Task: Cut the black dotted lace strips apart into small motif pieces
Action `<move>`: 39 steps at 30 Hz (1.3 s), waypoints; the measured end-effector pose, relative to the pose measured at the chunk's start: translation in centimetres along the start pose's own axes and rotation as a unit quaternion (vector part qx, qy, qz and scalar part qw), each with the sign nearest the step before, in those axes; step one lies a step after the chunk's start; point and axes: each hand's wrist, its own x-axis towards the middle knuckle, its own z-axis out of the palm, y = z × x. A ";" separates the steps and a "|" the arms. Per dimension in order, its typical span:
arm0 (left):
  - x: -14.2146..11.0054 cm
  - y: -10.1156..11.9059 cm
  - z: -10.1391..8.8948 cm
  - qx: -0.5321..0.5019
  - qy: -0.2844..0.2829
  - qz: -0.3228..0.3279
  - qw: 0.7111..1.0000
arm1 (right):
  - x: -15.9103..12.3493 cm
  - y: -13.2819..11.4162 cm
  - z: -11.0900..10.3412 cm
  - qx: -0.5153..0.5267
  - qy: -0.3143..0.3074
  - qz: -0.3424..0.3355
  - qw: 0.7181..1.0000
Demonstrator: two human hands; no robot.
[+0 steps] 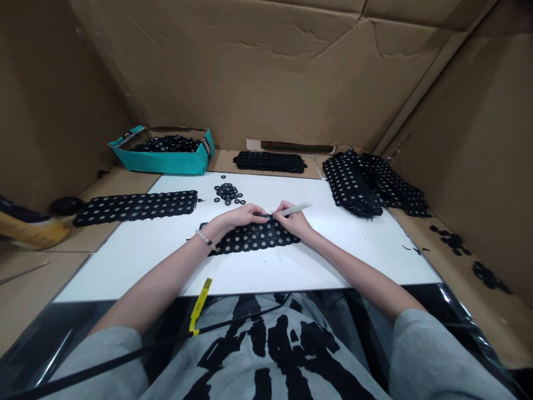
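The person works at the middle of a white worktop (125,266), where a strip of black lace (254,239) with round holes lies flat, close to the person's body. The left hand (238,218), with a bead bracelet (204,239) on its wrist, lies over the far edge of this strip. Its grip seems curved down on the lace, but from this head view one cannot tell if it really pinches or only presses. The right hand (292,221) is clenched around a slim white pen-like tool (293,209), whose lower end is hidden by the fingers, near the lace edge. For careful work, it seems good to keep the lace flat and the two hands close together, so the holes do not pull out of shape.

The hands have room to move sideways over the white surface, mostly toward the right. The worktop's near edge passes below the forearms. A small heap of round black lace pieces (227,193) lies just beyond the left hand, and a long lace strip (135,206) reaches over the worktop's left edge. Stacked lace strips (353,186) lie at the far right corner, and a teal box (162,165) holding more lace stands behind, on the left.
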 end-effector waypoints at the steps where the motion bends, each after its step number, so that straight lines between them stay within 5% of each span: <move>1: -0.1 0.1 -0.2 -0.008 -0.011 0.001 1.000 | 0.0 0.0 0.1 -0.004 0.001 -0.003 1.000; 11: -0.2 0.9 0.7 0.187 0.040 -0.013 0.981 | -0.3 -0.6 -1.0 0.096 -0.033 0.055 0.993; 20: -0.3 1.3 0.6 0.124 0.027 -0.032 0.991 | -0.3 -0.3 -0.9 0.122 -0.048 0.049 0.990; 29: -0.3 0.6 0.2 0.065 0.007 -0.034 0.997 | -0.7 0.0 0.1 0.009 -0.027 -0.021 0.999; 39: -0.4 1.1 -0.6 0.097 -0.045 -0.021 0.994 | -0.8 -1.2 -0.3 -0.017 -0.038 -0.028 0.999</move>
